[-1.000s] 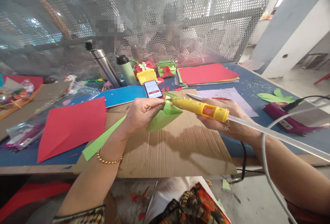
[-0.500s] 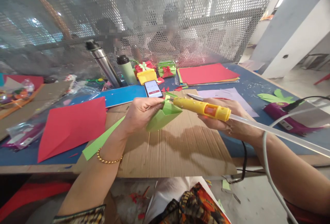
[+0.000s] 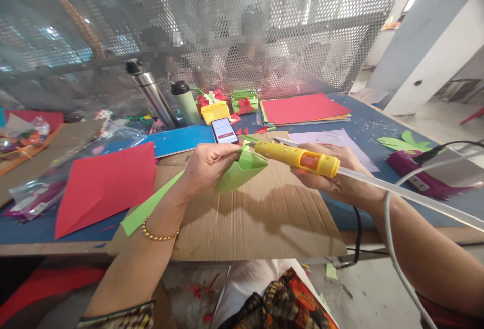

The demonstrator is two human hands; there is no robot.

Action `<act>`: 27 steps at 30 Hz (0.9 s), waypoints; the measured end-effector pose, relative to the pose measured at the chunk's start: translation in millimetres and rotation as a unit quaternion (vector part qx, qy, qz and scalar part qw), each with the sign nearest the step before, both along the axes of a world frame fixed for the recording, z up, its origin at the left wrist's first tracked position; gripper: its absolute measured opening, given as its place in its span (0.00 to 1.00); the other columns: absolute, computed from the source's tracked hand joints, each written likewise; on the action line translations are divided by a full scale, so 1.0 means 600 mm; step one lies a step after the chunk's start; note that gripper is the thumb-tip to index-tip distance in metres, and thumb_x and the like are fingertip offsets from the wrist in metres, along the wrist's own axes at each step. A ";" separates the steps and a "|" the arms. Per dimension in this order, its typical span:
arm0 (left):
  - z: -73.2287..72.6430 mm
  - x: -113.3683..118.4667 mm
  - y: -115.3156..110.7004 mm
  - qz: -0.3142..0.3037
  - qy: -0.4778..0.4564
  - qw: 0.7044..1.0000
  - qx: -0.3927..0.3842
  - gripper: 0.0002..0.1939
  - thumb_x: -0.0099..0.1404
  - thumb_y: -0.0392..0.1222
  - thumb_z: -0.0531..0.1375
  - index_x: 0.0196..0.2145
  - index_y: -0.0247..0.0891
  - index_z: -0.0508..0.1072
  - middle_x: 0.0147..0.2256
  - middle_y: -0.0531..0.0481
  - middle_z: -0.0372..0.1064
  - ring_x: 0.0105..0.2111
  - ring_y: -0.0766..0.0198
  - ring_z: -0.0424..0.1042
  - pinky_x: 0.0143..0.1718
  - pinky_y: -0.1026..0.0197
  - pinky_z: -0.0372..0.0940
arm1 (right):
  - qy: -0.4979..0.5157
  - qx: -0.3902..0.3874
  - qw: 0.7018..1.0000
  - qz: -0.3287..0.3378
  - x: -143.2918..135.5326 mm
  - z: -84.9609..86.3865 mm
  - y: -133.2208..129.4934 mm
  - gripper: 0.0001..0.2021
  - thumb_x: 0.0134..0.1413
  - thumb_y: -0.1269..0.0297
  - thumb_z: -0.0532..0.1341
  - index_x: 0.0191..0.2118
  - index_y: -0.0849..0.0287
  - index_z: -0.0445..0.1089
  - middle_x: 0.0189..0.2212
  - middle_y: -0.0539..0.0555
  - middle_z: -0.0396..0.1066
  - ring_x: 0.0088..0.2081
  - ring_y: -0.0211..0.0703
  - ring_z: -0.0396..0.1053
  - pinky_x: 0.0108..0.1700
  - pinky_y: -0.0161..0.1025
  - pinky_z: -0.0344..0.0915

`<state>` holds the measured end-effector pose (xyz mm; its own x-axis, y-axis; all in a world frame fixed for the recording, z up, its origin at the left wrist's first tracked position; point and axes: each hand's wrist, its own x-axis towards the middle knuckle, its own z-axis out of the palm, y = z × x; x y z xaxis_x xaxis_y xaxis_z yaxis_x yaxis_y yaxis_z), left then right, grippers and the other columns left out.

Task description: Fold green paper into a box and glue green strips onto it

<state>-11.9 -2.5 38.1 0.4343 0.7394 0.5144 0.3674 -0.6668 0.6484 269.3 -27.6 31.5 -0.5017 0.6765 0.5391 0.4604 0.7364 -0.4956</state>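
My left hand (image 3: 209, 165) pinches the upper edge of a folded green paper box (image 3: 240, 171), held above a cardboard sheet (image 3: 249, 223). In my right hand (image 3: 333, 167) is a yellow hot glue gun (image 3: 291, 156), with a long clear glue stick (image 3: 408, 193) sticking out of its back. The gun's nozzle points left, at the top edge of the green paper near my left fingertips; whether it touches is too small to tell. A green paper strip (image 3: 151, 205) lies partly under my left forearm.
Red paper (image 3: 109, 182) lies at the left, a phone (image 3: 225, 131) behind my hands. A steel bottle (image 3: 155, 94) and a green bottle (image 3: 186, 103) stand farther back, near small paper boxes (image 3: 245, 102). Scissors (image 3: 285, 142) lie behind the glue gun. A purple power strip (image 3: 416, 172) and cables are at the right.
Almost nothing differs. The glue gun and the green paper box stay in nearly the same place, with only a very slight shift of the gun.
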 end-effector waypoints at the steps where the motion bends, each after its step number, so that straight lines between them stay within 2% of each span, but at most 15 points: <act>1: 0.000 -0.001 0.000 0.000 0.003 1.000 -0.001 0.20 0.71 0.58 0.62 0.41 0.40 0.86 0.41 0.44 0.84 0.41 0.56 0.83 0.39 0.63 0.76 | 0.002 0.004 1.000 0.004 0.000 0.000 0.000 0.13 0.64 0.56 0.60 0.29 0.53 0.60 0.23 0.46 0.62 0.22 0.35 0.57 0.26 0.38 0.55; 10: -0.001 0.000 0.001 0.008 -0.015 1.000 0.014 0.20 0.70 0.58 0.63 0.41 0.40 0.87 0.40 0.44 0.84 0.38 0.56 0.84 0.37 0.64 0.76 | 0.003 -0.004 1.000 0.007 0.003 -0.005 0.001 0.14 0.65 0.55 0.60 0.30 0.53 0.61 0.22 0.45 0.61 0.21 0.34 0.56 0.26 0.37 0.55; 15: 0.000 0.001 -0.001 -0.006 -0.015 1.000 0.005 0.21 0.70 0.59 0.63 0.41 0.40 0.87 0.41 0.43 0.84 0.40 0.56 0.84 0.39 0.64 0.76 | 0.008 -0.002 1.000 -0.003 0.001 -0.002 -0.001 0.13 0.64 0.56 0.58 0.29 0.54 0.61 0.23 0.46 0.62 0.22 0.34 0.57 0.27 0.37 0.56; 22: 0.000 0.001 0.000 0.008 -0.010 1.000 -0.002 0.23 0.69 0.62 0.63 0.40 0.39 0.87 0.40 0.44 0.84 0.39 0.55 0.84 0.38 0.62 0.77 | -0.005 -0.002 1.000 -0.002 0.002 -0.002 0.001 0.13 0.65 0.56 0.59 0.29 0.54 0.60 0.22 0.46 0.62 0.22 0.34 0.56 0.27 0.37 0.54; 27: 0.000 0.001 0.000 0.000 -0.008 1.000 -0.003 0.21 0.70 0.59 0.63 0.41 0.39 0.86 0.41 0.43 0.84 0.40 0.56 0.84 0.39 0.63 0.76 | 0.014 -0.005 1.000 0.008 0.002 -0.006 0.002 0.14 0.66 0.55 0.59 0.30 0.54 0.61 0.23 0.45 0.62 0.21 0.34 0.55 0.26 0.38 0.53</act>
<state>-11.5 -2.5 37.9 0.4263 0.7430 0.5160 0.3572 -0.6624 0.6585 270.3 -26.1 27.9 -0.4980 0.6735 0.5462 0.4343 0.7389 -0.5152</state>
